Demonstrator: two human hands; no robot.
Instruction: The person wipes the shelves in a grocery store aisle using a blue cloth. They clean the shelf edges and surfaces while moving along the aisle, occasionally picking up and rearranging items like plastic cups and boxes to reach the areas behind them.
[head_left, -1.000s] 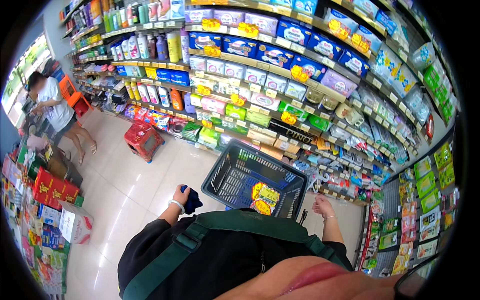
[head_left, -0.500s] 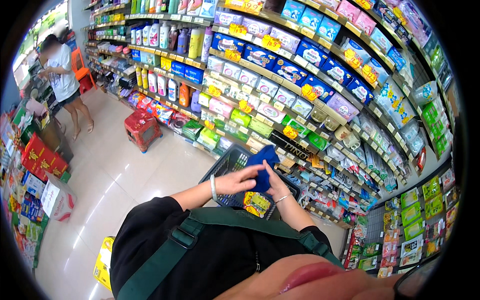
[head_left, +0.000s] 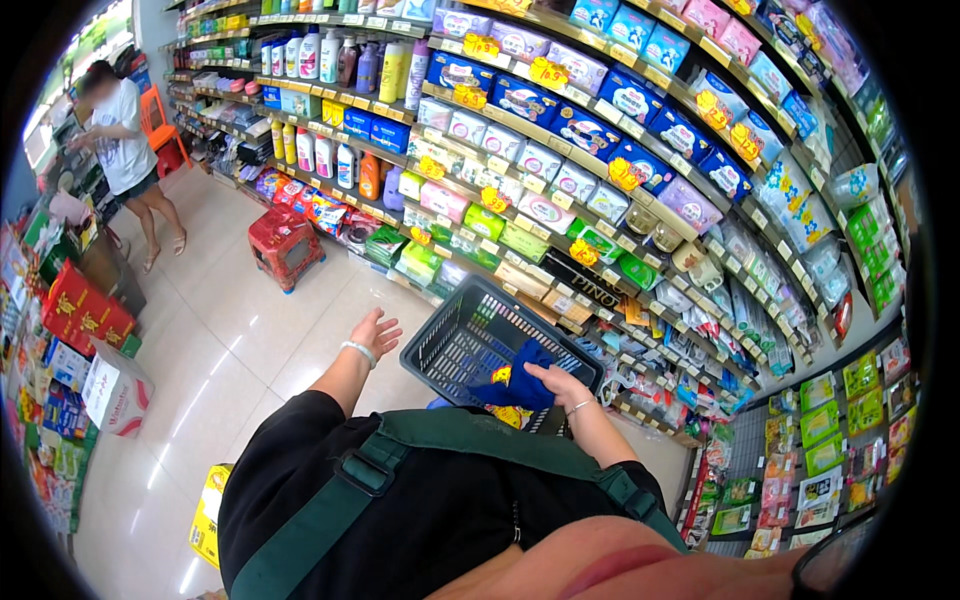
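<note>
A dark grey shopping basket (head_left: 428, 352) with slotted walls is in front of me, beside the shelves. My right hand (head_left: 562, 386) is over its right part, thumb and fingers gripping a dark blue cloth (head_left: 526, 376) that hangs loosely down into the basket. Whether the cloth touches the bottom cannot be told. A yellow package (head_left: 511, 415) lies under the cloth, partly covered. Off to the left of the basket, my left hand (head_left: 376, 337) is held out over the floor with its fingers apart and nothing in them. Each wrist wears a bracelet.
Long shelves (head_left: 545, 205) of packs and bottles curve along the far side and right. A red stool (head_left: 285, 248) stands on the tiled floor (head_left: 215, 325). A person (head_left: 125, 140) stands at the far left near an orange chair (head_left: 157, 125). Stacked boxes (head_left: 118, 390) line the left.
My left hand has let go of the blue cloth and swung out to the left, opening. My right hand has lowered the cloth into the basket, so more of the basket shows.
</note>
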